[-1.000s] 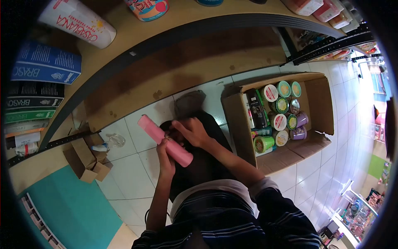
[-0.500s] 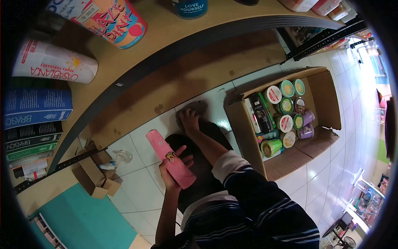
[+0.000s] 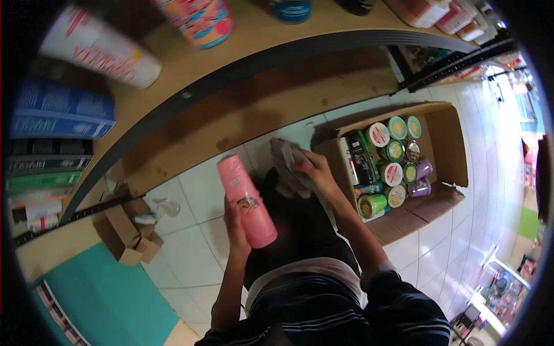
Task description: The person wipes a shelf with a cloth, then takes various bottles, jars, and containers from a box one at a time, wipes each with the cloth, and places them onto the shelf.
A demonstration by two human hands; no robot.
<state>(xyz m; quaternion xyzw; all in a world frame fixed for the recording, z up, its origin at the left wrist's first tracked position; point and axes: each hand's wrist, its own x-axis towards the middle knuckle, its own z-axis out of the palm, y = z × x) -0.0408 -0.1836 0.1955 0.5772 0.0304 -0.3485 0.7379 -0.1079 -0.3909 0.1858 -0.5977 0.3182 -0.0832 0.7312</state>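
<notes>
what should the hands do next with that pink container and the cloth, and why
I'd probably bring the grey cloth across to touch the side of the pink container. The right grip has the cloth bunched and apart from the container, while the left grip holds the container with its label facing the camera, so that side seems easy to reach.

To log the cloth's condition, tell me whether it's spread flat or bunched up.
Bunched up: the grey cloth is gathered in crumpled folds in the right hand.

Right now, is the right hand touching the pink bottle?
No, the right hand holds a grey cloth, apart from the pink bottle in the left hand.
</notes>
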